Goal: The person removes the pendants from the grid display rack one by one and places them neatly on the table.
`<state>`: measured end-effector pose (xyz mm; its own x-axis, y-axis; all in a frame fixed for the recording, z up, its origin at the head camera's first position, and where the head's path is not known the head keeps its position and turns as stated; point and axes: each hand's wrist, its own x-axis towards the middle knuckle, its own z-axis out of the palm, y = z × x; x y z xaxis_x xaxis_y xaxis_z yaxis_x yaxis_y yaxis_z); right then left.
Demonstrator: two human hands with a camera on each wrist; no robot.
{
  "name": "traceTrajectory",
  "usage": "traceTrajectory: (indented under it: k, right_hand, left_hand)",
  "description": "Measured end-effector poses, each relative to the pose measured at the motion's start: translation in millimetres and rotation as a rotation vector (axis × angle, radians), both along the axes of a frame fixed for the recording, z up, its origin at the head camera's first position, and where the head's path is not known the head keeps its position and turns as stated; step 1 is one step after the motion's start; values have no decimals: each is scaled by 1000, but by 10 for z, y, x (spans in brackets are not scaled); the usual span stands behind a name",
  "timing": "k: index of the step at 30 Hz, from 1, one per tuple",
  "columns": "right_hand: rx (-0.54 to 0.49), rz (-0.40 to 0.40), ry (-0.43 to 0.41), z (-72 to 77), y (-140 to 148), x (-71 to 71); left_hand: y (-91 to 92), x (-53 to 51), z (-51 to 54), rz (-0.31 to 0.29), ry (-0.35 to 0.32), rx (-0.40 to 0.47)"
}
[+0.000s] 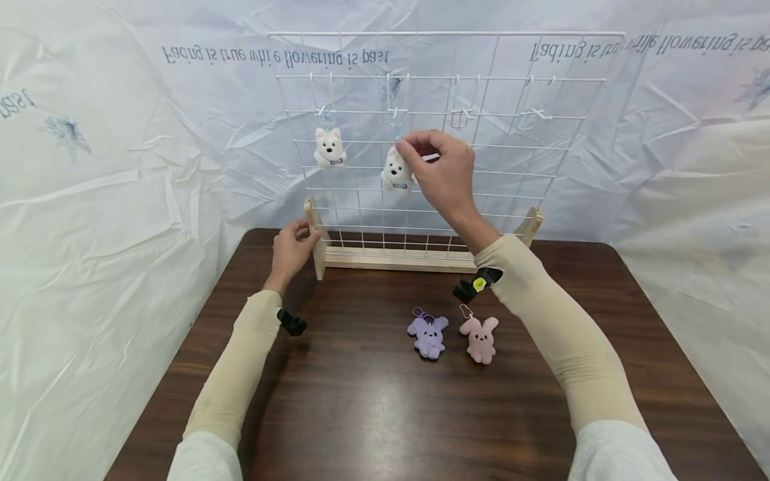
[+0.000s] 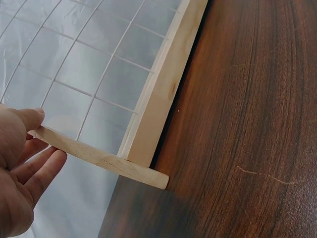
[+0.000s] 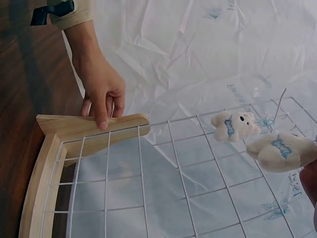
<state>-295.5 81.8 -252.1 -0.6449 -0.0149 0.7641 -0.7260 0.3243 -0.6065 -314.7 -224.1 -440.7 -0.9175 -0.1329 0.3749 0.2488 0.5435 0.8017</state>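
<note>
Two white plush dog keychains hang from hooks on a white wire grid rack. The left plush dog hangs by itself. At the second plush dog, my right hand pinches the upper right side with thumb and forefinger; in the right wrist view only part of this hand shows beside it. My left hand grips the wooden side leg of the rack, thumb on one face and fingers on the other. The right wrist view also shows that left hand on the leg.
A purple plush bunny keychain and a pink plush bunny keychain lie on the dark wooden table. Two more hooks, including the far right hook, hold nothing. The rack's wooden base bar stands near the table's back edge.
</note>
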Motion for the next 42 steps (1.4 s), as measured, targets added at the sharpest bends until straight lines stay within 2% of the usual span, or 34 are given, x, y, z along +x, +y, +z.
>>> traceTrajectory:
  k: [17, 21, 26, 42]
  right_hand:
    - [34, 107, -48, -236, 14, 190]
    - [46, 133, -39, -256, -8, 329]
    - [52, 163, -72, -283, -19, 518]
    - [65, 218, -168, -676, 2, 606]
  left_hand:
    - [-8, 7, -7, 16, -27, -21]
    - [-5, 5, -3, 17, -31, -19]
    - [-7, 0, -9, 14, -30, -14]
    - [-17, -16, -12, 17, -35, -14]
